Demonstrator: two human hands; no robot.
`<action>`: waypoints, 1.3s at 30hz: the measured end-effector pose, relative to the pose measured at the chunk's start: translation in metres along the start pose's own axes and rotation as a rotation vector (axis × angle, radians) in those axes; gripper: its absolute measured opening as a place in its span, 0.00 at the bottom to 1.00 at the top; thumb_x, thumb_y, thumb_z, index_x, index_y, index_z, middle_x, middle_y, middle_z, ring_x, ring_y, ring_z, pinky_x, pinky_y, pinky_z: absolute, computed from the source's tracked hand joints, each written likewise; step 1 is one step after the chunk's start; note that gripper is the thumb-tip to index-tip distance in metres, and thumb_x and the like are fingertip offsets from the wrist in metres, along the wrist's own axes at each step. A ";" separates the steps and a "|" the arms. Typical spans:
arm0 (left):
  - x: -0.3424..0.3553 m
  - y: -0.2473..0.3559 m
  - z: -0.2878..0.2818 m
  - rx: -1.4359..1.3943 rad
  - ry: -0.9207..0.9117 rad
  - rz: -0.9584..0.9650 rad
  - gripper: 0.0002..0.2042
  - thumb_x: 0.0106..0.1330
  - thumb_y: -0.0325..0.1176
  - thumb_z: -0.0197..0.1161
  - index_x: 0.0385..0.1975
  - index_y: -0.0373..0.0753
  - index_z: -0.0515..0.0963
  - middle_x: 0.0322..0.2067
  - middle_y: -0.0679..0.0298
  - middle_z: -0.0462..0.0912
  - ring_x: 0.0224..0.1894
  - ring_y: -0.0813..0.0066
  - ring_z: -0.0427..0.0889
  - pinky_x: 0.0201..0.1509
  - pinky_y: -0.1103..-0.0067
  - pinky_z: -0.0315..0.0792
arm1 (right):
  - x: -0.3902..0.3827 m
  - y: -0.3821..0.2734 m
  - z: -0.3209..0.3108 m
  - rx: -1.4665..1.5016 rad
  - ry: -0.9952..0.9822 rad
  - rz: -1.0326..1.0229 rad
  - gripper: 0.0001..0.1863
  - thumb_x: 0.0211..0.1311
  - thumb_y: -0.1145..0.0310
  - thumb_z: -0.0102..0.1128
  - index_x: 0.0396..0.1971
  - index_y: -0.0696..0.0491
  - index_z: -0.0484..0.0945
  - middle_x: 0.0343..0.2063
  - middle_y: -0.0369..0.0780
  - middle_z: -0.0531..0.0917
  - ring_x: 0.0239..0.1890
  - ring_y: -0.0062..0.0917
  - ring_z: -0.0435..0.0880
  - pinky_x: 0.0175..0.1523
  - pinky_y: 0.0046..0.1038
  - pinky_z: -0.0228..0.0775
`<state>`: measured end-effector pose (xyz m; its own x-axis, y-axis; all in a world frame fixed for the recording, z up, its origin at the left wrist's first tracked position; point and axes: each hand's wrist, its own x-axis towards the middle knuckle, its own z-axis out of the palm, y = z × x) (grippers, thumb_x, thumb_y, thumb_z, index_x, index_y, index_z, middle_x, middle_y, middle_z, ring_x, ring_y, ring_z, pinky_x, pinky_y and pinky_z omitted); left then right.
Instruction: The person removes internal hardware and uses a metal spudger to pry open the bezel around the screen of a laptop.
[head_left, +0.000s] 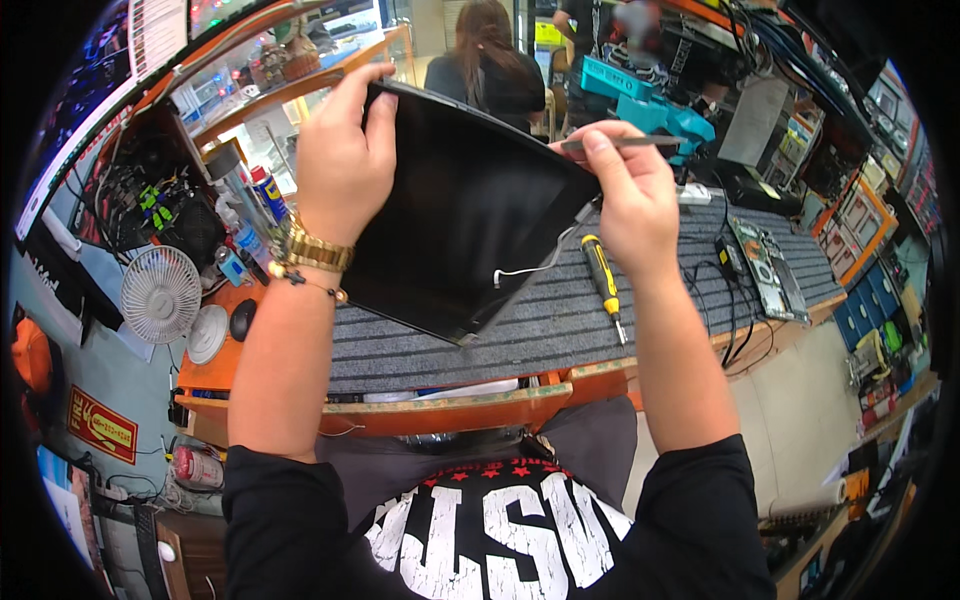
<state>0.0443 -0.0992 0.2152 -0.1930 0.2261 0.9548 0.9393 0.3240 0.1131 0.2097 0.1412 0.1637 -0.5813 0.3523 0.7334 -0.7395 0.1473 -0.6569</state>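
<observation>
A black laptop screen is held up tilted over the grey striped mat. My left hand is closed on its upper left corner, thumb on the front face. At the upper right corner is my right hand, its thumb and fingers pinching a thin grey flat tool, perhaps tweezers. Whether those fingers also grip the screen's edge I cannot tell. A thin white cable hangs from near that corner across the panel. Below my right hand, a yellow and black screwdriver lies on the mat.
An opened laptop base and black cables lie at the bench's right. On the left stand a white fan, a black mouse and several bottles and cans. Behind the bench, a person sits facing away.
</observation>
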 end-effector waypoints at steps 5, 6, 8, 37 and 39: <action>-0.039 0.000 -0.009 -0.112 0.080 -0.184 0.14 0.80 0.25 0.66 0.61 0.34 0.86 0.39 0.48 0.92 0.33 0.53 0.88 0.43 0.63 0.80 | 0.029 -0.017 0.011 -0.106 -0.108 0.003 0.10 0.90 0.69 0.60 0.51 0.62 0.83 0.42 0.43 0.92 0.49 0.28 0.94 0.60 0.31 0.86; -0.047 -0.001 -0.013 -0.121 0.067 -0.265 0.14 0.80 0.25 0.66 0.61 0.35 0.86 0.38 0.49 0.92 0.34 0.54 0.89 0.43 0.64 0.81 | 0.030 -0.017 0.016 -0.100 -0.128 -0.011 0.10 0.89 0.69 0.61 0.50 0.62 0.84 0.40 0.40 0.91 0.49 0.27 0.95 0.58 0.31 0.86; -0.059 -0.002 -0.024 -0.129 0.069 -0.352 0.14 0.79 0.24 0.67 0.61 0.35 0.86 0.38 0.49 0.92 0.35 0.55 0.90 0.44 0.65 0.81 | 0.027 -0.026 0.028 -0.138 -0.157 -0.024 0.10 0.89 0.70 0.61 0.49 0.61 0.85 0.40 0.40 0.92 0.49 0.26 0.95 0.58 0.30 0.86; -0.031 0.033 -0.101 0.206 -0.242 0.446 0.10 0.63 0.27 0.82 0.41 0.38 0.90 0.35 0.62 0.90 0.37 0.61 0.92 0.41 0.68 0.86 | 0.045 -0.082 0.093 -0.634 -0.611 0.067 0.08 0.83 0.71 0.69 0.45 0.62 0.88 0.34 0.33 0.89 0.36 0.12 0.82 0.42 0.21 0.76; -0.030 0.034 -0.101 0.213 -0.246 0.449 0.09 0.63 0.28 0.82 0.41 0.38 0.90 0.36 0.62 0.90 0.37 0.61 0.92 0.41 0.68 0.86 | 0.047 -0.085 0.089 -0.588 -0.635 0.080 0.07 0.82 0.72 0.70 0.43 0.62 0.89 0.32 0.33 0.89 0.35 0.12 0.82 0.40 0.21 0.74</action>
<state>0.1104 -0.1883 0.2179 0.1284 0.5848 0.8010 0.8712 0.3193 -0.3728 0.2152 0.0633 0.2689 -0.8332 -0.1742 0.5248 -0.4945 0.6595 -0.5662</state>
